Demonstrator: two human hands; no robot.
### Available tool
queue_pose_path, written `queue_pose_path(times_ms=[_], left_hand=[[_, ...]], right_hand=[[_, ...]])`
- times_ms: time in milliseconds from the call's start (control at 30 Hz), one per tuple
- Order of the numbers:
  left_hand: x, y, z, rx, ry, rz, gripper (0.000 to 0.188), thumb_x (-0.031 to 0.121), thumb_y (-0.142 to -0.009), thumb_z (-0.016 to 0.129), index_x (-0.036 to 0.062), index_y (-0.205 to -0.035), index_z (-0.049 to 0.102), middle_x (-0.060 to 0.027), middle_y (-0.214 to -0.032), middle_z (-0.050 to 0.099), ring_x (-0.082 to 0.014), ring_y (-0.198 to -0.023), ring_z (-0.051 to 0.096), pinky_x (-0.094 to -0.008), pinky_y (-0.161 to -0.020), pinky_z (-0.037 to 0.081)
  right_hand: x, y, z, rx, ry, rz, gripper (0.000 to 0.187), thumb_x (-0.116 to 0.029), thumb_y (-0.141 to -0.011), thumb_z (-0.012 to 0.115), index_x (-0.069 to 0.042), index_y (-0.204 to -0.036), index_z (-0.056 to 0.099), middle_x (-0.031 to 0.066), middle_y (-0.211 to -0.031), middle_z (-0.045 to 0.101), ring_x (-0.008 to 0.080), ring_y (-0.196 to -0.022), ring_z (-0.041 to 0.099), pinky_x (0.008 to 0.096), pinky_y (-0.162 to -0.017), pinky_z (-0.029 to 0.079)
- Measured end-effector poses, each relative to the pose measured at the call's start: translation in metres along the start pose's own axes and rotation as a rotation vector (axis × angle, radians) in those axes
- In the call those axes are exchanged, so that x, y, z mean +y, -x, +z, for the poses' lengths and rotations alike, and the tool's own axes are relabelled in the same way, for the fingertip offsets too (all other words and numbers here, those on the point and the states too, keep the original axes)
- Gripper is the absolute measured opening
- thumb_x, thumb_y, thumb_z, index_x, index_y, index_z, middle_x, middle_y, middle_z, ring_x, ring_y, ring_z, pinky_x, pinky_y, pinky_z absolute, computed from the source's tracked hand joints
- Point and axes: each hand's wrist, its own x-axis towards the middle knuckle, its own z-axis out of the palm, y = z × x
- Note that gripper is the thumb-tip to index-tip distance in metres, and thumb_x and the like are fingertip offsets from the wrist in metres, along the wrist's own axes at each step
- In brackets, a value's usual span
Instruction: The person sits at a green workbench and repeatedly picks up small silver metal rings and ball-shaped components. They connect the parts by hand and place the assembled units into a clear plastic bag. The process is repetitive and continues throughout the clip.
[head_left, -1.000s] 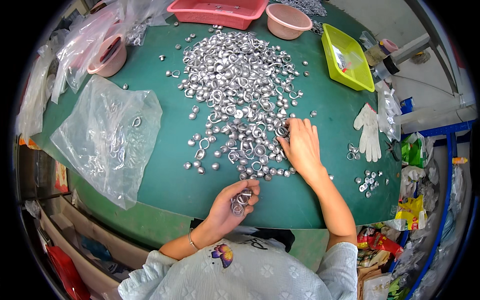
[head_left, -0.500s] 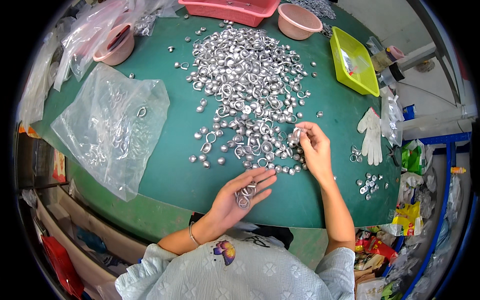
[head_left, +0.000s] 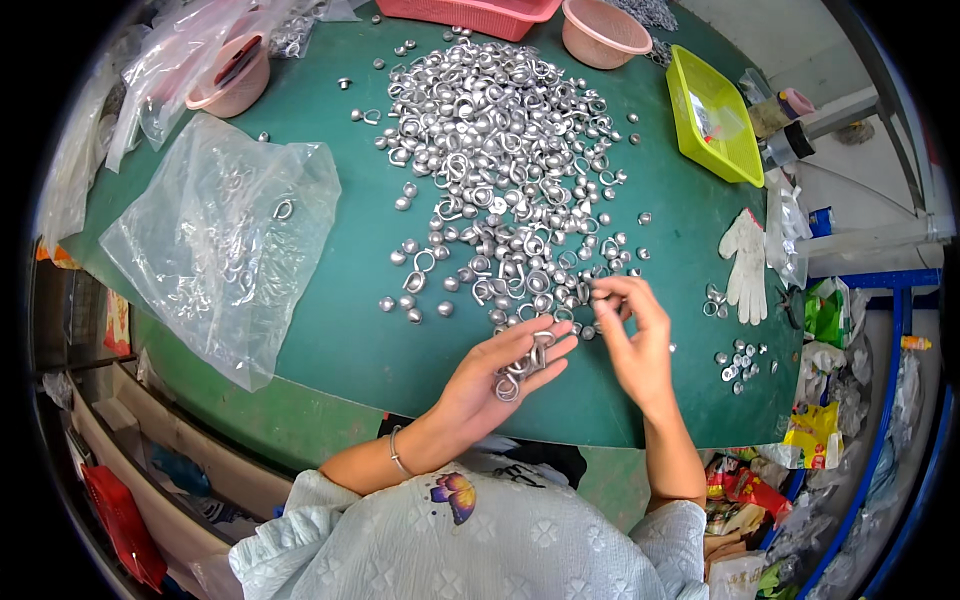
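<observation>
A pile of silvery metal pieces point(head_left: 500, 130), rings and rounded knobs, covers the middle of the green table point(head_left: 390, 370). My left hand point(head_left: 505, 380) is palm up before its near edge, fingers stretched, with several metal rings point(head_left: 520, 368) lying in the palm. To its right, my right hand point(head_left: 638, 340) is at the pile's near right edge, thumb and fingers curled close together. Whether a piece sits between those fingertips is hard to make out. Loose knobs point(head_left: 415, 315) lie scattered beyond my left hand.
A clear plastic bag point(head_left: 290, 330) with metal pieces in it lies left. Pink bowls point(head_left: 605, 35), a red basket point(head_left: 470, 18) and a yellow-green basket point(head_left: 745, 165) stand toward the far side. A white glove point(head_left: 747, 270) and a small group of knobs point(head_left: 740, 362) lie right.
My left hand has moved up and right, nearer my right hand, carrying the rings. The right hand has shifted slightly down; the metal piece seen at its fingertips before is no longer distinct.
</observation>
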Motion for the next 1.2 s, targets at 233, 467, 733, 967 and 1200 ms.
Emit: queue_pose_path(times_ms=[233,467,733,967,1200], left_hand=[[0.008,0.015,-0.015,-0.012,0.15,-0.027,0.044,0.004,-0.082,0.043,-0.0067,-0.124,0.043,-0.0251,-0.135,0.037,-0.0367,-0.128,0.033,-0.044,-0.107,0.028],[0.011,0.022,-0.014,-0.005,0.226,-0.038,0.049,0.006,-0.08,0.04,-0.0064,-0.128,0.038,-0.0271,-0.137,0.032,-0.0381,-0.129,0.03,-0.0449,-0.108,0.026],[0.012,0.019,-0.009,-0.052,0.296,-0.092,0.051,0.017,-0.088,0.04,-0.0051,-0.133,0.031,-0.0259,-0.141,0.027,-0.0361,-0.133,0.025,-0.0435,-0.108,0.023],[0.011,0.02,-0.01,-0.128,0.169,-0.04,0.05,0.013,-0.088,0.039,-0.0059,-0.133,0.031,-0.0207,-0.142,0.027,-0.0304,-0.133,0.026,-0.0413,-0.11,0.021],[0.011,0.021,-0.003,-0.159,0.043,0.003,0.051,0.006,-0.083,0.041,-0.0073,-0.132,0.034,-0.0164,-0.141,0.031,-0.026,-0.132,0.03,-0.038,-0.111,0.021]], right_hand=[[0.019,0.006,0.004,-0.098,0.263,-0.12,0.016,-0.002,-0.074,0.065,-0.003,-0.09,0.061,0.008,-0.09,0.055,0.0244,-0.082,0.051,0.0317,-0.067,0.04],[0.006,0.009,0.007,-0.312,0.45,-0.177,0.016,-0.007,-0.072,0.067,-0.004,-0.087,0.061,0.0068,-0.095,0.052,0.0245,-0.091,0.047,0.0348,-0.075,0.035],[0.015,0.012,0.007,-0.123,0.238,-0.098,0.011,-0.003,-0.077,0.062,-0.001,-0.088,0.06,0.005,-0.082,0.058,0.0189,-0.075,0.053,0.0295,-0.069,0.039],[0.001,0.031,0.004,-0.253,-0.756,0.429,0.017,-0.007,-0.09,0.054,0.001,-0.104,0.058,0.0047,-0.091,0.063,0.01,-0.084,0.056,0.0229,-0.075,0.044],[-0.012,0.035,0.01,-0.29,-0.772,0.425,0.017,-0.002,-0.089,0.052,0.003,-0.105,0.057,0.0073,-0.095,0.062,0.0116,-0.088,0.057,0.0248,-0.077,0.045]])
